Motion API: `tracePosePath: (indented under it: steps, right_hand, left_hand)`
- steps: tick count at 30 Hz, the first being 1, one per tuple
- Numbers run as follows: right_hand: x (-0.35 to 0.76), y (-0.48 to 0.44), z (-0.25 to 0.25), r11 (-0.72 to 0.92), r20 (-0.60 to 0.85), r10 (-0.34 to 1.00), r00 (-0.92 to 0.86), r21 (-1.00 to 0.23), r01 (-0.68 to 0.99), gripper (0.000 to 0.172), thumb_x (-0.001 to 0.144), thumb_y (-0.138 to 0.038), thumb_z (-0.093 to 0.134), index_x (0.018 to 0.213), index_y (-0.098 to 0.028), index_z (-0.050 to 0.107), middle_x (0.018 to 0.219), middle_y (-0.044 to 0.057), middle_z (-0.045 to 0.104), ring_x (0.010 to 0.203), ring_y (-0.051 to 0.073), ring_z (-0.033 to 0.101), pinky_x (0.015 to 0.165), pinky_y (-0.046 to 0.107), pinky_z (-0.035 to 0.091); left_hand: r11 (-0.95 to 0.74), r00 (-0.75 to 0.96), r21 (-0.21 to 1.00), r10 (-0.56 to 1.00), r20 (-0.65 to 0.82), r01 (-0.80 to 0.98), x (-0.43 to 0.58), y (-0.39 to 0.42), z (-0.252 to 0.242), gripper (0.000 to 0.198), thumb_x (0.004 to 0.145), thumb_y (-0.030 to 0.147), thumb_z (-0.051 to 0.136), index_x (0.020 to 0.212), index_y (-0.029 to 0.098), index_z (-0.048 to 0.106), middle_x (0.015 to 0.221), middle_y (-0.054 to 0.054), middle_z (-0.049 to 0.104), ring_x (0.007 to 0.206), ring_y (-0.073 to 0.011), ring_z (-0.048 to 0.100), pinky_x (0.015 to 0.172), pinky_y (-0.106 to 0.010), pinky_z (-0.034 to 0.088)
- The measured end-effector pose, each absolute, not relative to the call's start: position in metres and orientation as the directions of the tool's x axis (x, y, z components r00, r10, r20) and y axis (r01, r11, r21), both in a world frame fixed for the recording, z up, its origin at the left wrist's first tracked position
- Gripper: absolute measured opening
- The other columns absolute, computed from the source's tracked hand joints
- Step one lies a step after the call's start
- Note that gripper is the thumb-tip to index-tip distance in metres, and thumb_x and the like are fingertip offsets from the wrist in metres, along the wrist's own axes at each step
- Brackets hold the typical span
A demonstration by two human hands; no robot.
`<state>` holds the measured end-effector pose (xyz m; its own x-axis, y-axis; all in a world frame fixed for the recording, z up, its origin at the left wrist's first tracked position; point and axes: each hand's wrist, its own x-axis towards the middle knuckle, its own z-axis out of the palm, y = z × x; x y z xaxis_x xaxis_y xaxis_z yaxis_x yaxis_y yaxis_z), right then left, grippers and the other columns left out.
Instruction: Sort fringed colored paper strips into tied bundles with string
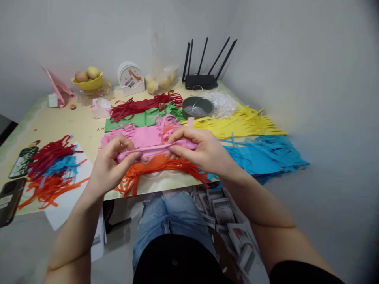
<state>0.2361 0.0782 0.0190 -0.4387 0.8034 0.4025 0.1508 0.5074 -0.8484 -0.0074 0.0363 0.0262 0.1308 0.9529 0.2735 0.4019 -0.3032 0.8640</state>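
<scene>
Between my two hands a pink paper strip (pixel 155 150) is stretched sideways, looking folded or rolled lengthwise. My left hand (pixel 118 159) pinches its left end between thumb and fingers. At the right end, my right hand (pixel 195 150) grips it, thumb below and index finger above. Just beneath lies orange fringed paper (pixel 158 165) at the table's near edge. Behind the strip are pink fringed paper (pixel 145 136), green fringed paper (pixel 133 120) and dark red fringed paper (pixel 142 105). Yellow fringed paper (pixel 227 125) and blue fringed paper (pixel 260 156) spread out to the right.
A dark round tin (pixel 197 107) sits beside clear string (pixel 220 103), before a black router (pixel 201 81). Cut fringe scraps (pixel 53 163) and two phones (pixel 23 161) lie left. A yellow fruit bowl (pixel 89 83) stands behind. Packets (pixel 222 211) fill a container below the table.
</scene>
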Motion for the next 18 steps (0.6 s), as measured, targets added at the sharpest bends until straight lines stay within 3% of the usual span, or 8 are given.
tracePosePath:
  steps: [4, 9, 14, 18]
  right_hand:
    - [0.234, 0.078, 0.014, 0.383, 0.362, 0.811, -0.459, -0.922, -0.051, 0.016, 0.087, -0.021, 0.067, 0.097, -0.016, 0.079, 0.081, 0.003, 0.077, 0.070, 0.012, 0.072, 0.069, 0.023, 0.058]
    - [0.234, 0.085, 0.005, 0.311, 0.390, 0.770, -0.505, -0.920, -0.237, 0.016, 0.085, -0.018, 0.068, 0.093, -0.019, 0.082, 0.080, 0.003, 0.078, 0.067, 0.010, 0.071, 0.063, 0.020, 0.057]
    - [0.235, 0.087, 0.004, 0.325, 0.357, 0.764, -0.538, -0.932, -0.157, 0.018, 0.085, -0.029, 0.071, 0.094, -0.017, 0.082, 0.080, 0.006, 0.077, 0.070, 0.013, 0.071, 0.065, 0.023, 0.057]
    - [0.232, 0.081, 0.008, 0.504, 0.428, 0.776, -0.462, -0.862, 0.048, 0.015, 0.086, -0.025, 0.071, 0.095, -0.017, 0.080, 0.090, 0.005, 0.079, 0.080, 0.015, 0.073, 0.074, 0.024, 0.057]
  left_hand:
    - [-0.176, 0.097, 0.977, 0.982, 0.165, 0.119, -0.008, 0.035, 0.020, 0.022, 0.084, 0.033, 0.077, 0.095, 0.016, 0.071, 0.072, -0.004, 0.073, 0.061, -0.0176, 0.073, 0.064, -0.028, 0.062]
    - [-0.216, 0.143, 0.975, 0.965, 0.220, -0.040, -0.008, 0.034, 0.018, 0.008, 0.085, 0.026, 0.075, 0.087, 0.020, 0.080, 0.071, -0.005, 0.075, 0.065, -0.0157, 0.073, 0.065, -0.024, 0.062]
    - [-0.307, 0.165, 0.951, 0.940, 0.298, 0.030, -0.008, 0.033, 0.017, 0.011, 0.086, 0.026, 0.071, 0.083, 0.018, 0.079, 0.071, -0.006, 0.073, 0.068, -0.0170, 0.071, 0.068, -0.028, 0.060]
    - [-0.407, 0.148, 0.866, 0.913, 0.380, 0.289, -0.005, 0.030, 0.015, 0.016, 0.087, 0.027, 0.071, 0.075, 0.017, 0.069, 0.071, -0.004, 0.071, 0.065, -0.0134, 0.066, 0.064, -0.024, 0.053]
